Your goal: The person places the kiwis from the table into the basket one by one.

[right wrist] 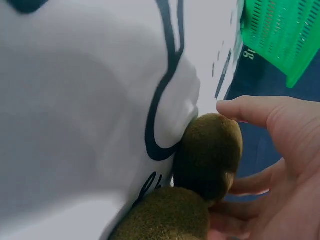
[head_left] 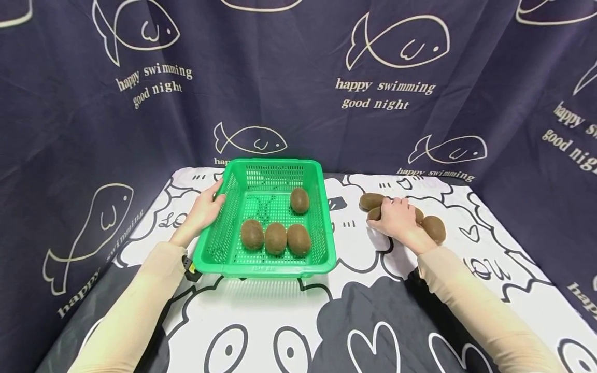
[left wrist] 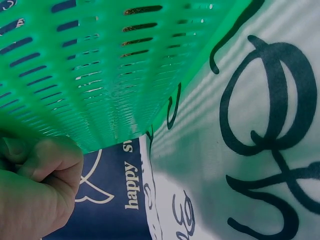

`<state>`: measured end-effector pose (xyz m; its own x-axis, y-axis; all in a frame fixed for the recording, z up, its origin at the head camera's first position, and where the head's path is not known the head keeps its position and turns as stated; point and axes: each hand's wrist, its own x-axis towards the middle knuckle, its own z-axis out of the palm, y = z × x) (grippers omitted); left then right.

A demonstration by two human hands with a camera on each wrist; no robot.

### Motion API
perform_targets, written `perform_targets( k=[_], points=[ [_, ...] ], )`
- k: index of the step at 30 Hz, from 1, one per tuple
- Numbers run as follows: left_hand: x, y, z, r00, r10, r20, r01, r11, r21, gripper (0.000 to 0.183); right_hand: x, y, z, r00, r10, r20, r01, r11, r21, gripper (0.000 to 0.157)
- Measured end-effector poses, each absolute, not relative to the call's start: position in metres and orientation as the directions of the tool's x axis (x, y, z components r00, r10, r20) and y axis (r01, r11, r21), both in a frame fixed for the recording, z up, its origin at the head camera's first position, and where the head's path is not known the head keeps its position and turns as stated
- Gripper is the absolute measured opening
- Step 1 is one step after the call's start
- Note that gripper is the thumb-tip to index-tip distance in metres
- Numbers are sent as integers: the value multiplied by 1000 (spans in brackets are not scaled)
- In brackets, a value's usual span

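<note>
My left hand (head_left: 207,208) grips the left rim of a green plastic basket (head_left: 280,270), and its curled fingers show at the rim in the left wrist view. Three kiwis stand side by side near the basket's front, and a single kiwi (head_left: 299,200) lies farther back on the right. Over a group of kiwis to the right of the basket, my right hand (head_left: 398,220) reaches down. Its thumb and fingers close about one kiwi (right wrist: 210,150), partly covered by the hand in the head view. Another kiwi (right wrist: 165,216) sits right beside it.
Around the right hand lie more loose kiwis, one behind it (head_left: 371,201) and one at its right (head_left: 434,229). A white and grey patterned cloth (head_left: 224,316) covers the table. Dark blue fabric (head_left: 289,77) with fish drawings hangs at the back and sides.
</note>
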<state>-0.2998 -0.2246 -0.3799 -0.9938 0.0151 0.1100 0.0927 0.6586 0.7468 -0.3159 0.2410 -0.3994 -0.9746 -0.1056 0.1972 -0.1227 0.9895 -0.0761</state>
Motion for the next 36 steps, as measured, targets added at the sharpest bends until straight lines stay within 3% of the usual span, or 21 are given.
perform_targets(
  k=[4, 11, 21, 27, 36],
  points=[
    [-299, -224, -380, -994, 18, 112, 96, 659, 746, 57, -317, 237, -403, -977, -66, 200, -76, 996, -43, 72],
    [-299, -224, -381, -992, 17, 123, 104, 652, 751, 57, -319, 234, -403, -971, -63, 229, -75, 996, -44, 62],
    [-300, -224, -382, -991, 17, 132, 110, 660, 743, 57, -317, 235, -397, -969, -55, 242, -93, 985, -148, 62],
    [-300, -224, -382, -992, 14, 124, 103, 658, 746, 58, -314, 231, -387, -944, -65, 324, -158, 949, -272, 60],
    [-299, -223, -379, -995, 12, 99, 84, 648, 757, 58, -313, 228, -365, -875, -118, 469, -289, 905, -312, 69]
  ],
)
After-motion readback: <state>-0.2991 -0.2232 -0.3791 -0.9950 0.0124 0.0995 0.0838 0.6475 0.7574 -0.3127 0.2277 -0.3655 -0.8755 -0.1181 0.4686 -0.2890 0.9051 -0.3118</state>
